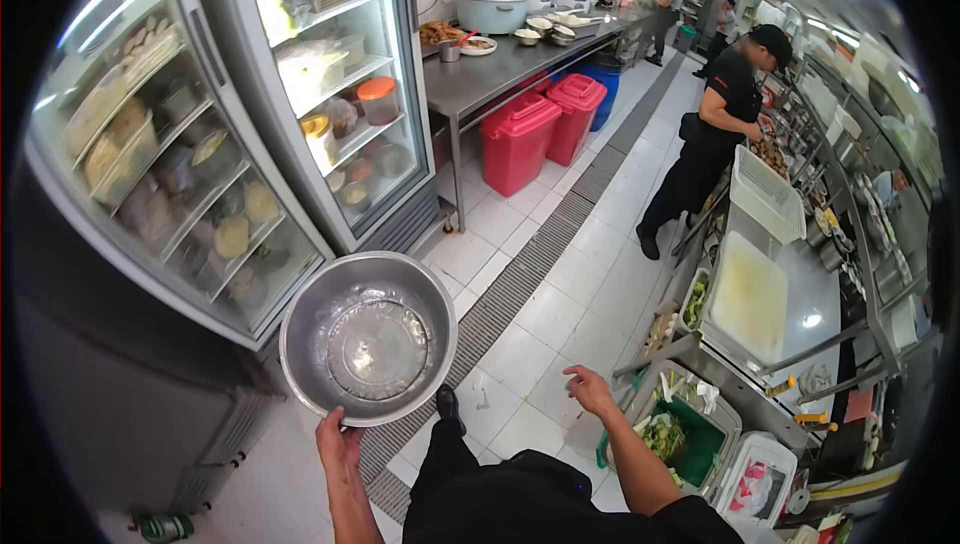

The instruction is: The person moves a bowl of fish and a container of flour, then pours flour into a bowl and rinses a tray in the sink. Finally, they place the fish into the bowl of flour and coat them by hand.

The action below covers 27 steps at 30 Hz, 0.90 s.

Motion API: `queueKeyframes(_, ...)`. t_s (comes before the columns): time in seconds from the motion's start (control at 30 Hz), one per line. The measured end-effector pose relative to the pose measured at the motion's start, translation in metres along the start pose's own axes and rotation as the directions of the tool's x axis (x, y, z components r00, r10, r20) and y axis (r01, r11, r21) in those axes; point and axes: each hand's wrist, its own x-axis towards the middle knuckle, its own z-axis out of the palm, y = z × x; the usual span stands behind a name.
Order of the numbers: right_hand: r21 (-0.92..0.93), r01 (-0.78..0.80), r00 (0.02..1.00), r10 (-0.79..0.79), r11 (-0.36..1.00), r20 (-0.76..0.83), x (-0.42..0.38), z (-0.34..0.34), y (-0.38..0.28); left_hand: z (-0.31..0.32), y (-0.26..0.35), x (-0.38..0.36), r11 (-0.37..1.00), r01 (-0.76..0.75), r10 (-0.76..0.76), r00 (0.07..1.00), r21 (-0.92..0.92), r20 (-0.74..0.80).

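Observation:
A wide stainless steel mixing bowl point(318, 309) is held out in front of me by its near rim. My left hand point(340, 436) grips that rim, thumb over the edge and the other fingers mostly hidden beneath the bowl. Its inside looks shiny and wet, with no food visible in it. On the other side, my right hand point(590, 389) hangs over the tiled floor with nothing in it, its fingers loosely apart. The nearest thing below that arm is a green-lined bin point(712, 444) with leafy scraps.
Two glass-door fridges point(410, 74) full of food containers stand left. Red lidded bins point(520, 144) sit under a steel counter point(480, 84). A person point(725, 114) works at the right-hand counter, near a white cutting board point(748, 294). A drain grate point(530, 264) runs along the floor.

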Motion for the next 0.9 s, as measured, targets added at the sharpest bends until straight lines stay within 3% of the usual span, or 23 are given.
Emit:
queueKeyframes(0.1,-0.040,-0.068,0.992,0.063,0.997,-0.111,0.042,0.000,0.074,0.053,0.003,0.068,0.999,0.031,-0.032,0.999,0.039,0.023)
queueKeyframes(0.17,0.289,-0.308,0.915,0.366,0.906,-0.172,0.040,0.005,0.142,0.103,0.013,0.113,0.995,0.070,-0.076,0.994,0.070,0.079)
queueKeyframes(0.2,0.399,-0.316,0.883,0.421,0.861,-0.208,0.025,0.010,0.157,0.128,0.017,0.135,0.988,0.104,-0.116,0.987,0.112,0.109)
queueKeyframes(0.23,0.409,-0.393,0.865,0.482,0.823,-0.140,0.012,0.013,0.169,0.155,0.022,0.156,0.983,0.115,-0.138,0.976,0.143,0.166)
queueKeyframes(0.3,0.563,-0.597,0.669,0.742,0.571,-0.044,-0.018,0.033,0.176,0.216,0.033,0.190,0.977,0.128,-0.167,0.955,0.169,0.243)
queueKeyframes(0.37,0.550,-0.715,0.497,0.867,0.430,-0.032,-0.041,0.052,0.147,0.274,0.043,0.219,0.970,0.123,-0.186,0.932,0.210,0.311)
queueKeyframes(0.47,0.656,-0.709,0.406,0.910,0.258,0.080,-0.039,0.080,0.135,0.367,0.046,0.263,0.957,0.137,-0.230,0.893,0.255,0.388)
queueKeyframes(0.67,0.705,-0.685,0.385,0.913,0.185,0.134,0.043,0.091,0.139,0.539,0.043,0.313,0.951,0.134,-0.249,0.867,0.278,0.432)
queueKeyframes(0.73,0.528,-0.628,0.688,0.725,0.571,0.034,0.091,0.060,0.142,0.584,0.042,0.323,0.955,0.129,-0.240,0.866,0.269,0.438)
queueKeyframes(0.77,0.740,-0.643,0.434,0.889,0.195,0.143,0.134,0.042,0.146,0.601,0.040,0.335,0.957,0.125,-0.239,0.851,0.261,0.468)
queueKeyframes(0.8,0.763,-0.614,0.469,0.870,0.200,0.150,0.166,0.022,0.153,0.619,0.041,0.343,0.960,0.112,-0.224,0.859,0.258,0.460)
queueKeyframes(0.83,0.701,-0.628,0.526,0.848,0.339,0.062,0.205,-0.001,0.153,0.635,0.041,0.351,0.960,0.107,-0.218,0.862,0.258,0.457)
queueKeyframes(0.9,0.603,-0.695,0.510,0.860,0.392,0.029,0.291,-0.050,0.153,0.664,0.042,0.368,0.965,0.120,-0.217,0.867,0.234,0.449)
